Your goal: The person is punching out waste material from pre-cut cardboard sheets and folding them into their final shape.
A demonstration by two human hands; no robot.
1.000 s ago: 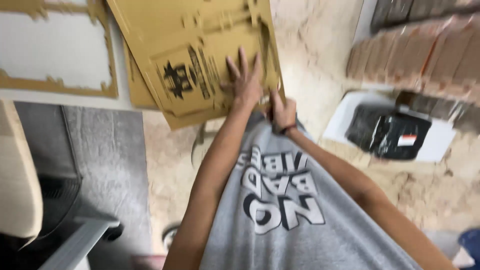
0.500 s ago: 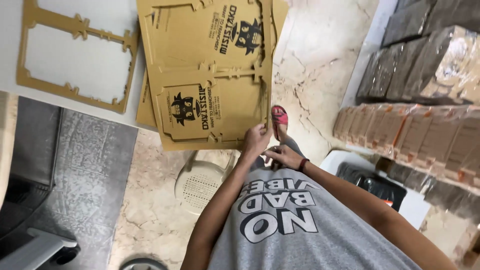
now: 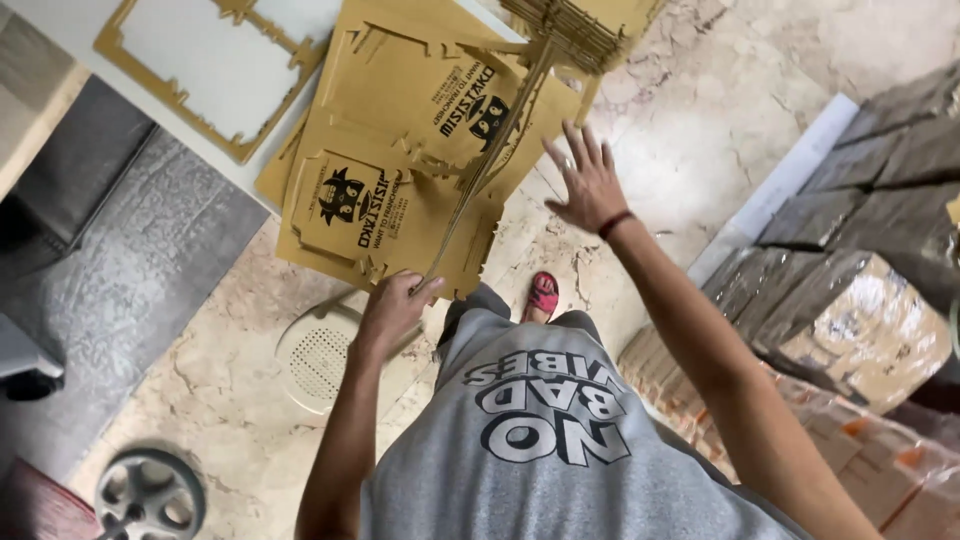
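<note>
Cardboard die-cut sheets [image 3: 400, 190] hang off the tabletop [image 3: 215, 150] edge at 12 o'clock, several fanned and partly over the floor. Left hand [image 3: 395, 305] pinches the near bottom edge of one sheet lifted on edge; right hand [image 3: 585, 180] is open, fingers spread, touching nothing, at 1 o'clock. Risk, as I judge it: a one-hand pinch on a floppy sheet could let it buckle or slip, and the overhanging pile could slide onto the floor (tabs may snag too). Containers: wrapped cartons [image 3: 850, 320] stacked at 3 o'clock, sealed, contents not visible. Red sandal [image 3: 543, 295] sits below the sheets.
</note>
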